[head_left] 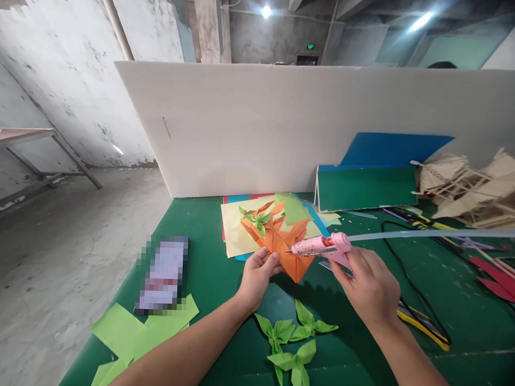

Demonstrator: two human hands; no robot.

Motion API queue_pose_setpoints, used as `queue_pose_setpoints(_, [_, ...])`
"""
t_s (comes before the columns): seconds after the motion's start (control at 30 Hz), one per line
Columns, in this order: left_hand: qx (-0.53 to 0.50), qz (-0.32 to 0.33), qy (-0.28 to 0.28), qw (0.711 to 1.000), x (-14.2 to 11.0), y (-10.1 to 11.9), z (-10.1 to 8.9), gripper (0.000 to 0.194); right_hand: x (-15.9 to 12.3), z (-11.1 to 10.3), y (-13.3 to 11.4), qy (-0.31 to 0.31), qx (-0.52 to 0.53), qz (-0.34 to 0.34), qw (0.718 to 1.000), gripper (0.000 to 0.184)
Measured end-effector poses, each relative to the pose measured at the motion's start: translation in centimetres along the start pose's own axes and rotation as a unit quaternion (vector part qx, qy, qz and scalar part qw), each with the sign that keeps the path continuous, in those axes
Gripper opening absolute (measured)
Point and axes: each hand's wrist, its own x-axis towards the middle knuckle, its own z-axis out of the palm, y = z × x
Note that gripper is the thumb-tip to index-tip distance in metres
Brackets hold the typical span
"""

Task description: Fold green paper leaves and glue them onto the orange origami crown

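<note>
My left hand (258,272) pinches the lower left edge of an orange folded-paper flower (297,265), holding it above the green tabletop. In my right hand (368,284) is a pink hot glue gun (323,247), its nozzle at the middle of the orange paper; I cannot tell whether it touches. A long clear glue stick (433,233) sticks out of the gun's back toward the right. Behind the flower, a green folded-paper leaf piece (260,220) sits against more orange folds. Nearer me lie several green folded-paper leaf pieces (294,360).
Coloured paper sheets (234,237) lie under the flower. Green paper pieces (130,335) and a blurred-out phone (164,274) are at left. A yellow-handled tool (425,328), a black cord (406,277) and wooden models (473,183) occupy the right. A white board (243,125) stands behind.
</note>
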Motion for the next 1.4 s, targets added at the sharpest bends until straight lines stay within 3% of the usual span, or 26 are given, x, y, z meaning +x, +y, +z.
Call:
queue_pose_setpoints(0.13, [0.001, 0.001, -0.006, 1.0, 0.0, -0.1, 0.0, 0.032, -0.2, 0.1, 0.3, -0.015, -0.005, 0.0, 1.0, 0.02])
queue_pose_setpoints(0.5, [-0.005, 0.003, 0.001, 1.0, 0.1, -0.1, -0.1, 0.033, -0.3, -0.3, 1.1, 0.026, -0.041, 0.015, 0.999, 0.025])
queue_pose_setpoints(0.67, [-0.015, 0.006, 0.013, 1.0, 0.1, -0.1, -0.1, 0.034, -0.6, 0.3, 1.9, 0.018, 0.024, 0.134, 0.991, 0.029])
queue_pose_setpoints(0.8, [-0.022, 0.015, 0.026, 0.999, 0.1, -0.1, -0.1, 0.035, -1.4, 1.1, 3.6, -0.037, 0.071, 0.274, 0.958, 0.03])
queue_pose_setpoints(0.87, [-0.025, 0.023, 0.03, 0.999, 0.1, -0.1, -0.1, 0.034, -2.0, 1.6, 4.8, -0.07, 0.088, 0.304, 0.946, 0.032])
queue_pose_setpoints(1.1, [-0.028, 0.057, 0.05, 0.997, 0.2, -0.2, -0.3, 0.031, -4.6, 3.6, 8.3, -0.167, 0.09, 0.262, 0.946, 0.05])
queue_pose_setpoints(1.27, [-0.029, 0.063, 0.045, 0.997, 0.2, -0.2, -0.4, 0.031, -5.8, 4.8, 8.3, -0.201, 0.073, 0.224, 0.951, 0.054])
queue_pose_setpoints(1.4, [-0.021, 0.066, 0.043, 0.997, 0.2, -0.3, -0.5, 0.031, -4.7, 3.9, 7.2, -0.198, 0.061, 0.21, 0.956, 0.048])
